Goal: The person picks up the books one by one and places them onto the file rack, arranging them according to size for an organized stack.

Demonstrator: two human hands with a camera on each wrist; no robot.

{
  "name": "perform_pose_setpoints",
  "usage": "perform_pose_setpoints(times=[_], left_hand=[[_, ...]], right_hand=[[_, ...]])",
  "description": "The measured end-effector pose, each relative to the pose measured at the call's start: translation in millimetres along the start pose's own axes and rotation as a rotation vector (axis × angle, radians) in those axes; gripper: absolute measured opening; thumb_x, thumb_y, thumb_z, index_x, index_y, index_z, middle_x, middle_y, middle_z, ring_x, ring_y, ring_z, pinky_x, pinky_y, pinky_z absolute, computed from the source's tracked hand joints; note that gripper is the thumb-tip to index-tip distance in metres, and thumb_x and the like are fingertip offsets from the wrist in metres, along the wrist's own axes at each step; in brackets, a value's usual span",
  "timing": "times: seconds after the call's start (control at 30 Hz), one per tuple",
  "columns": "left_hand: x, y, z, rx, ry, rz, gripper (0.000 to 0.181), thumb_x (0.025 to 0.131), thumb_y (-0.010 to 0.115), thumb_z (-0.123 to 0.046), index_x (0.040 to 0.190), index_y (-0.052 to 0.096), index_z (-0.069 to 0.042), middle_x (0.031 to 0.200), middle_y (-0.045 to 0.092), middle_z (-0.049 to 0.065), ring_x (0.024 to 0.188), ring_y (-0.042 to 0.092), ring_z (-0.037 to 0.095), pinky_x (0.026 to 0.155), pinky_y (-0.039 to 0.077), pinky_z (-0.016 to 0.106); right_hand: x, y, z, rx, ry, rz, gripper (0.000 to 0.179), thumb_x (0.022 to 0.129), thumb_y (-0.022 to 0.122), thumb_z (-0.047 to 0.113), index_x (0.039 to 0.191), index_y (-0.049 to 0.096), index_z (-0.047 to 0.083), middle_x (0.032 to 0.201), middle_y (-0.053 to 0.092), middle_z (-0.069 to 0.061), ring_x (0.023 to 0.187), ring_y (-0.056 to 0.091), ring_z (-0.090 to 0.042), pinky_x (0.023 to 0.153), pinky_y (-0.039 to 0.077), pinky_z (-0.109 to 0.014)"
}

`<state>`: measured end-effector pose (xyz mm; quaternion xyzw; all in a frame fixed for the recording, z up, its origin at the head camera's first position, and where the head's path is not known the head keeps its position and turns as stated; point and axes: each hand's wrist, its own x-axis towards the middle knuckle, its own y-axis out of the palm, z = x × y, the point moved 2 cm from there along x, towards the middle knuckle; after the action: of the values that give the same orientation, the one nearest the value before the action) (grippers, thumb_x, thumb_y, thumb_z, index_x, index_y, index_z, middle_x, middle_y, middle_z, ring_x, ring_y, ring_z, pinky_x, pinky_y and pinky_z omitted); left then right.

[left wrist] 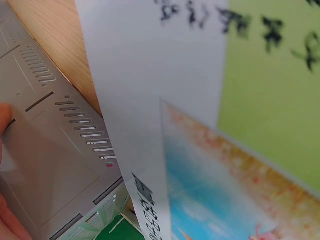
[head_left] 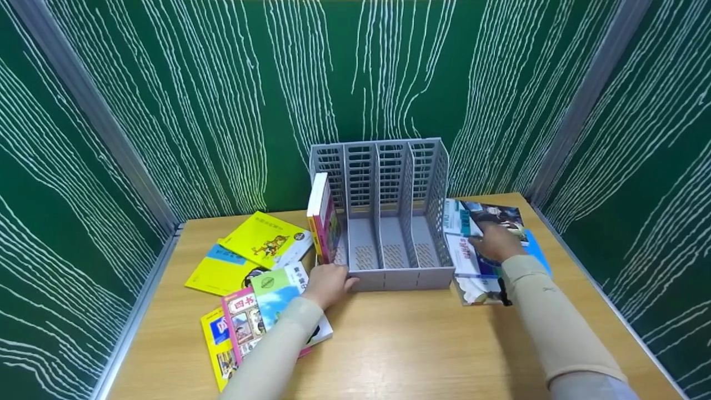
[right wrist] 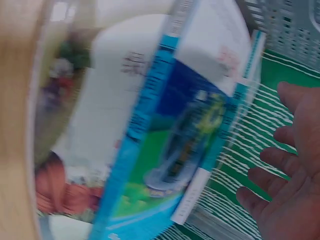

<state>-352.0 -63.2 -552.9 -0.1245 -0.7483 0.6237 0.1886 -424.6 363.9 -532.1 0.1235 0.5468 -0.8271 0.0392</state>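
Loose books (head_left: 266, 239) lie on the left of the table (head_left: 400, 344), seemingly left to do; upright books (head_left: 332, 230) stand in the grey rack's (head_left: 419, 279) leftmost compartment, apparently the only one started; the left hand (head_left: 328, 284) grips its front corner; more books (head_left: 464, 254) remain at right, by the right hand (head_left: 498, 243), fingers loosely spread.

1 rack (head_left: 419, 279), 4 compartments (head_left: 392, 236), 2 hands (head_left: 329, 284), 10-plus books (head_left: 265, 236)

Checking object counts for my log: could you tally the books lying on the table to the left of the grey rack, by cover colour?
Yellow: 3 (tiger book, left book, front book)
Pink-edged: 1 (comic-style book)
Green, blue and white: 1 (sky-picture book)
Total visible: 5
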Motion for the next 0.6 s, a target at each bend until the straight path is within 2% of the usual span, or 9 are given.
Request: perform_pose_setpoints(times=[0.23,0.4,0.6], left_hand=[[0.2,2.8,0.6,0.001,-0.006,0.012,0.04,0.108,0.067,-0.046,0.098,0.076,-0.008,0.082,0.074,0.007,0.073,0.067,0.024,0.076,0.061,0.043],[0.9,4.7,0.6,0.025,0.001,-0.007,0.041,0.107,0.067,-0.047,0.097,0.076,-0.008,0.08,0.073,0.008,0.071,0.067,0.024,0.073,0.061,0.043],[0.8,6.2,2.5,0.064,0.012,-0.037,0.041,0.107,0.068,-0.047,0.095,0.075,-0.008,0.081,0.075,0.008,0.072,0.07,0.026,0.07,0.061,0.043]], right_hand=[[5.0,18,-7,-0.141,-0.047,0.023,0.083,0.112,0.053,0.044,0.168,0.022,-0.008,0.172,0.014,-0.041,0.159,0.017,-0.063,0.127,0.019,-0.076],[7.9,25,-7,-0.152,-0.04,0.046,0.088,0.111,0.053,0.048,0.169,0.017,-0.007,0.173,0.006,-0.041,0.161,0.008,-0.062,0.127,0.014,-0.077],[10.9,31,-9,-0.169,-0.042,0.043,0.09,0.111,0.051,0.051,0.169,0.016,-0.007,0.173,0.005,-0.041,0.161,0.006,-0.063,0.127,0.014,-0.078]])
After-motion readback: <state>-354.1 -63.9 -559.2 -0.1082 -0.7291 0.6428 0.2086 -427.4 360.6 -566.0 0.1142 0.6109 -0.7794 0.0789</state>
